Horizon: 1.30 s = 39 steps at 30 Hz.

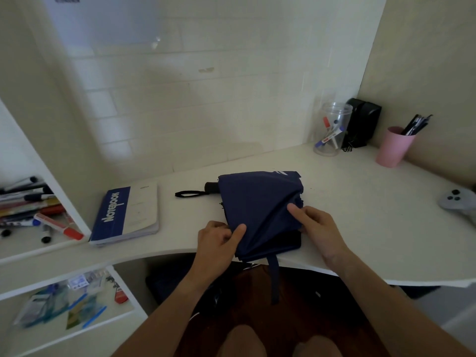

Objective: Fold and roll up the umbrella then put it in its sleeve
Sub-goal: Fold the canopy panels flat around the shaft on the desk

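The left hand pinches the near left edge of the navy umbrella, thumb on top. The right hand grips folds at its right side. The umbrella lies collapsed on the white desk, its strap hanging over the near edge.

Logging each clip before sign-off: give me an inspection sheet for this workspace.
Surface: white desk, curved front edge.
Job's things: navy umbrella lying collapsed, fabric loose; closing strap hangs off the edge; sleeve not identified.
Clutter: notebook, clear jar, pink cup, game controller.
Grippers: left hand and right hand pinch the fabric.
Cables: nothing seen.
Surroundings: shelves with markers, tiled wall.
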Available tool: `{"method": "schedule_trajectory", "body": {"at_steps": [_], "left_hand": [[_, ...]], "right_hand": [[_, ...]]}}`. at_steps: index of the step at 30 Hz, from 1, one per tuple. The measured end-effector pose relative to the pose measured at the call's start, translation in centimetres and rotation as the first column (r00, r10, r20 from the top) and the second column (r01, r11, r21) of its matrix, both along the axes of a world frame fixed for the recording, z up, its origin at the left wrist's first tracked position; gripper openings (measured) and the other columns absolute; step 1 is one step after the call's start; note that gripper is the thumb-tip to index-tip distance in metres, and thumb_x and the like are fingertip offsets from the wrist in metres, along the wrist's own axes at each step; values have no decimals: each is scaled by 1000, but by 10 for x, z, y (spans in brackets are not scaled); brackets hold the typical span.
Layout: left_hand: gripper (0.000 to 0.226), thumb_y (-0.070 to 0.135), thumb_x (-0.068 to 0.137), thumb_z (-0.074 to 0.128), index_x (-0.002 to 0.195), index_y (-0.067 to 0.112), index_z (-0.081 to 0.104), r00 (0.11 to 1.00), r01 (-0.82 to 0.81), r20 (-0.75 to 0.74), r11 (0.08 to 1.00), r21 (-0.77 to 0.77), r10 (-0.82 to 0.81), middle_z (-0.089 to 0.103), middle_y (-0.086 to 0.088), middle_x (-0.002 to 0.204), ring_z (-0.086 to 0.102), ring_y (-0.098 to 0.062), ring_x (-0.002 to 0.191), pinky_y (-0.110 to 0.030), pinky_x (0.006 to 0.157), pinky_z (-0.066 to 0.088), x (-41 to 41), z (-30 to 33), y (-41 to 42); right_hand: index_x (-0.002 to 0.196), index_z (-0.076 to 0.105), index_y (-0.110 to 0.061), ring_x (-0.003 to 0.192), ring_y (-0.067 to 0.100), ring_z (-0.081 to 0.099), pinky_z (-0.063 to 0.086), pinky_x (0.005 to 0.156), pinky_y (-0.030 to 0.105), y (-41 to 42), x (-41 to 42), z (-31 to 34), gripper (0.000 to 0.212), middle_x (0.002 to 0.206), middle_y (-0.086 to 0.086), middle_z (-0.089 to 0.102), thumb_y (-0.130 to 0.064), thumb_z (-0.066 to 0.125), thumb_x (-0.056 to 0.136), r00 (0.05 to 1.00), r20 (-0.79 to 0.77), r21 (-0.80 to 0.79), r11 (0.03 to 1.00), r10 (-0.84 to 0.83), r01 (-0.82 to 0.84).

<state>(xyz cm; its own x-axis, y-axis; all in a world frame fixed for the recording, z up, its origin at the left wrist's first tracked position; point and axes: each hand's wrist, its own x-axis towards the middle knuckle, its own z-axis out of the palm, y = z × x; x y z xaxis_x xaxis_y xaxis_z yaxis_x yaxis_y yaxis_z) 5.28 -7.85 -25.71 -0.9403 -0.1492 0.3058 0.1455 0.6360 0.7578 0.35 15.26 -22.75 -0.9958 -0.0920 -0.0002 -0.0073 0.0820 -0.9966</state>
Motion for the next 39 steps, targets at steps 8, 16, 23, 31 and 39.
{"method": "schedule_trajectory", "body": {"at_steps": [8, 16, 23, 31, 39], "left_hand": [[54, 35, 95, 66, 46, 13, 62, 1000, 2, 21, 1000, -1, -2, 69, -3, 65, 55, -9, 94, -41, 88, 49, -3, -6, -1], [59, 30, 92, 71, 40, 30, 44, 999, 18, 44, 999, -28, -17, 67, -7, 64, 59, -12, 92, -34, 84, 49, 1, -1, -3], [57, 31, 90, 74, 40, 33, 47, 998, 36, 56, 995, -89, -31, 66, 10, 80, 58, -7, 96, -23, 83, 43, 7, 3, -9], [47, 32, 84, 80, 49, 36, 49, 998, 23, -56, 977, -213, -36, 52, 17, 113, 47, 1, 106, -15, 89, 40, 15, -14, -13], [40, 37, 85, 78, 52, 30, 56, 997, 36, -55, 969, -245, -51, 57, 4, 127, 43, -1, 113, -31, 97, 49, 15, -16, -17]], "right_hand": [[104, 65, 5, 57, 22, 60, 51, 49, 19, 17, 15, 2, 27, 77, 16, 67, 11, 74, 79, 979, 159, -11, 991, -128, 132], [95, 68, -10, 58, 16, 63, 50, 61, 31, 4, 11, 12, 22, 79, 10, 76, -20, 82, 81, 962, 87, 117, 962, -257, 247], [81, 70, -21, 67, 19, 71, 57, 74, 36, 18, 23, -2, 13, 68, 1, 76, -14, 81, 80, 988, -32, 368, 918, -151, 152], [97, 70, -27, 82, 13, 61, 43, 72, 22, 4, 30, -2, 16, 94, -8, 59, -16, 70, 85, 934, -356, 707, 659, 16, 258], [152, 40, -25, 151, 20, 29, 27, 122, 35, -8, 15, -23, 56, 163, 0, 32, -46, 28, 102, 778, -364, 897, 419, 512, 144]]}}
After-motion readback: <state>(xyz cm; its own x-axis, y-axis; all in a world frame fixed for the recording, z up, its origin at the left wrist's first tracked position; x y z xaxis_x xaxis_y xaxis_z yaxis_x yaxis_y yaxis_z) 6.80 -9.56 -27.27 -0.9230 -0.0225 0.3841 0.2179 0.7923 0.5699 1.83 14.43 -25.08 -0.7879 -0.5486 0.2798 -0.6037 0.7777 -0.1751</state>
